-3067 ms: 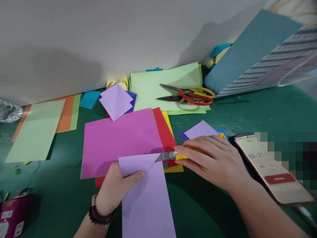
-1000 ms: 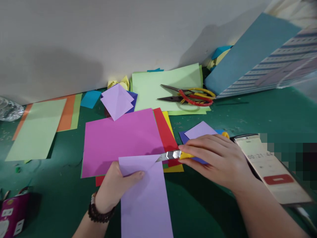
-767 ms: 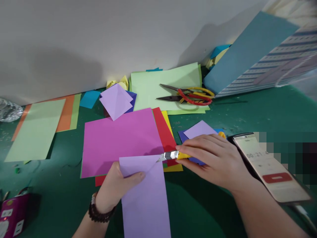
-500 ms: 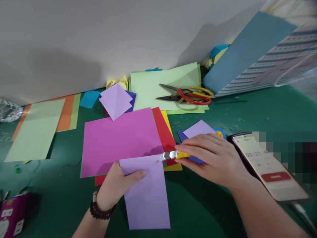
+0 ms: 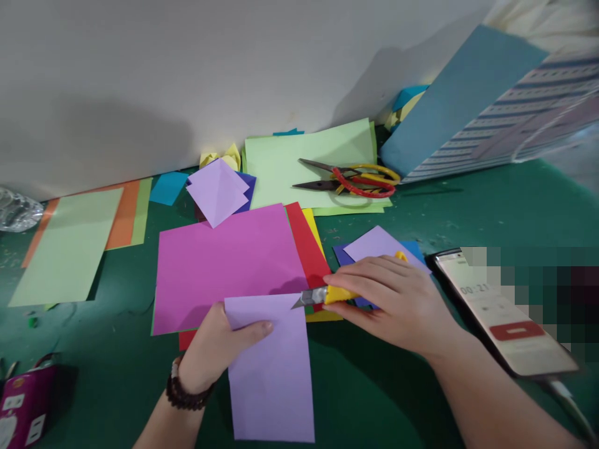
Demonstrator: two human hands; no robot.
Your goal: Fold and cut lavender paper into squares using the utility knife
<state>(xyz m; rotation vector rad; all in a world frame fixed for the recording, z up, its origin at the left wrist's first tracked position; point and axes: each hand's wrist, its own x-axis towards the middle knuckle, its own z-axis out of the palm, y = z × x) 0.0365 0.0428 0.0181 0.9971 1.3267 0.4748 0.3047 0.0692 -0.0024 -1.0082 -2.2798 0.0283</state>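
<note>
Closely curled, the right hand (image 5: 390,308) grips a yellow utility knife (image 5: 339,295), its fingers wrapped over the handle and its steel blade (image 5: 311,298) pointing left. The blade's tip lies over the top of a lilac paper sheet (image 5: 266,380), which the left hand (image 5: 214,350) pinches near its upper edge, thumb across the face. A beaded bracelet (image 5: 185,390) circles the left wrist. Just beyond the left hand lies a magenta paper sheet (image 5: 224,262), with a red paper sheet (image 5: 304,255) beside it, close to the blade. Under the right fingers sits a small lilac square (image 5: 379,246). Right of that hand is a phone (image 5: 505,318) showing a timer. Farther ahead, past both hands, scissors (image 5: 346,178) rest on pale green paper (image 5: 290,159).
</note>
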